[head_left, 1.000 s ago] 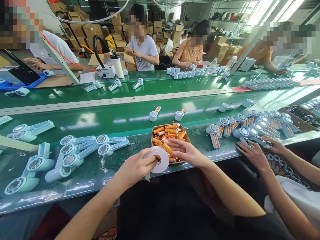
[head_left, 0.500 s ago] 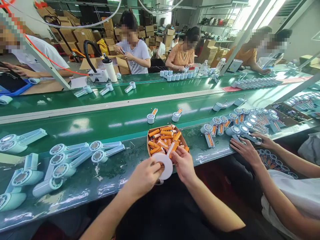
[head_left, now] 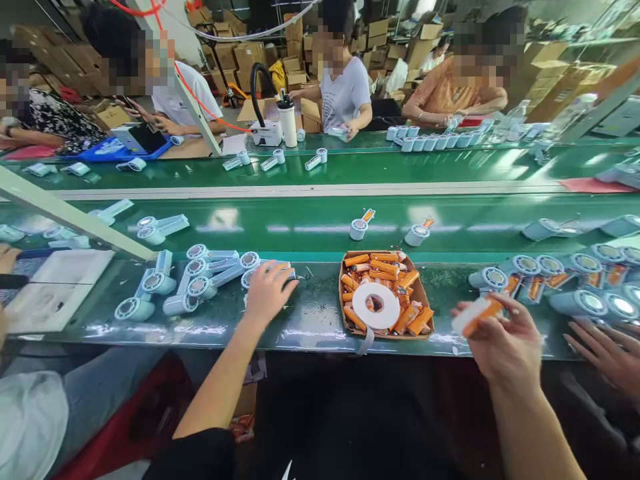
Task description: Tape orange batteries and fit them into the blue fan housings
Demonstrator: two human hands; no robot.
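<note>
My right hand [head_left: 507, 340] pinches an orange battery [head_left: 484, 316] with a white strip on one end, held above the front of the bench at right. My left hand [head_left: 270, 293] reaches over the left group of pale blue handheld fan housings [head_left: 203, 288]; its fingers are apart, above or touching the nearest housing, and I cannot tell which. Between my hands, a cardboard box [head_left: 345, 327] holds many orange batteries [head_left: 384, 269]. A roll of white tape [head_left: 363, 305] lies on top of them, its loose end hanging over the box's front edge.
Two fan housings with orange batteries [head_left: 359, 229] stand on the green conveyor belt [head_left: 280, 230]. More are crowded at right, beside a co-worker's hand [head_left: 607, 350]. A slanted metal post [head_left: 75, 213] crosses the left. Several people sit or stand across the belt.
My hands have parted: the left let go of the tape roll, now on the box, and moved left to the housings. My right hand carried the battery rightward. The view has turned left.
</note>
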